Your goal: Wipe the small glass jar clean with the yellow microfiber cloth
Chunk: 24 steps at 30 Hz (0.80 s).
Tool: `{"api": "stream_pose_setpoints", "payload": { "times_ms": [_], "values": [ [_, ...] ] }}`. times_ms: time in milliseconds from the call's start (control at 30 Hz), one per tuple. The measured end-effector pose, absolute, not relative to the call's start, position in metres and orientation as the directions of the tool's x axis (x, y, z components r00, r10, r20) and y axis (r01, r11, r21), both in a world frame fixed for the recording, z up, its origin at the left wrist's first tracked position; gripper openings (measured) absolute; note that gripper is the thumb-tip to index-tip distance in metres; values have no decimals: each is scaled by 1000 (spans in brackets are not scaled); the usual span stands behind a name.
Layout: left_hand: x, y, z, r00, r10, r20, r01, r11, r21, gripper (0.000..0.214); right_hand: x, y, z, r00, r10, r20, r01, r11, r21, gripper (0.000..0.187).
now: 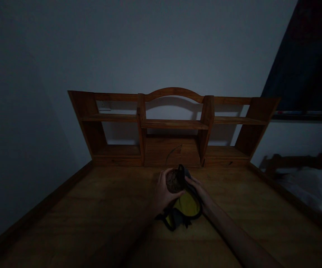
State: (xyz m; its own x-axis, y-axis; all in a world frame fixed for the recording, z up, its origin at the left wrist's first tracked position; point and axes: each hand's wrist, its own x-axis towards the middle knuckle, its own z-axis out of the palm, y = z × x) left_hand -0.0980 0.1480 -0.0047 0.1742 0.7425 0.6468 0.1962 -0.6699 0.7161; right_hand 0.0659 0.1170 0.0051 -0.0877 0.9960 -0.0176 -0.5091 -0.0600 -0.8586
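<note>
My left hand (163, 191) is wrapped around a round brown object (172, 181) with dark lines on its surface; in this dim light I cannot tell its kind. Against its right side lies the dark grey edge of a soft cloth piece (189, 204), yellow within and trimmed in black, perhaps a pouch. My right hand (196, 186) grips this cloth near its upper edge, thumb on top. The cloth's lower end, with black tabs, hangs or rests just over the desk top. Whether the round object sits partly inside the cloth is hidden.
Beneath my hands spreads a wooden desk top (107, 208) with raised side edges. A wooden shelf unit (174, 124) with a curved top rail stands at its back, against a pale wall (150, 44). To the right are a dark window or curtain (309, 63) and pale bedding (314, 190).
</note>
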Motion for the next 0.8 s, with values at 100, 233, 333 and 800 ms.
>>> {"api": "stream_pose_setpoints", "payload": {
  "times_ms": [100,233,333,800],
  "values": [
    [-98,150,-7,165,771,615,101,-633,767,85,60,113,8,-184,982,33,-560,-77,-825,39],
    [-99,153,-11,168,783,599,33,-612,790,88,57,109,8,-243,969,45,-592,-111,-799,38],
    [-99,154,-13,190,771,608,29,-623,781,90,59,108,7,-230,973,23,-581,-118,-806,38],
    [-104,149,-11,301,694,653,305,-719,624,94,65,112,2,-145,989,4,-599,-85,-797,29]
  ]
}}
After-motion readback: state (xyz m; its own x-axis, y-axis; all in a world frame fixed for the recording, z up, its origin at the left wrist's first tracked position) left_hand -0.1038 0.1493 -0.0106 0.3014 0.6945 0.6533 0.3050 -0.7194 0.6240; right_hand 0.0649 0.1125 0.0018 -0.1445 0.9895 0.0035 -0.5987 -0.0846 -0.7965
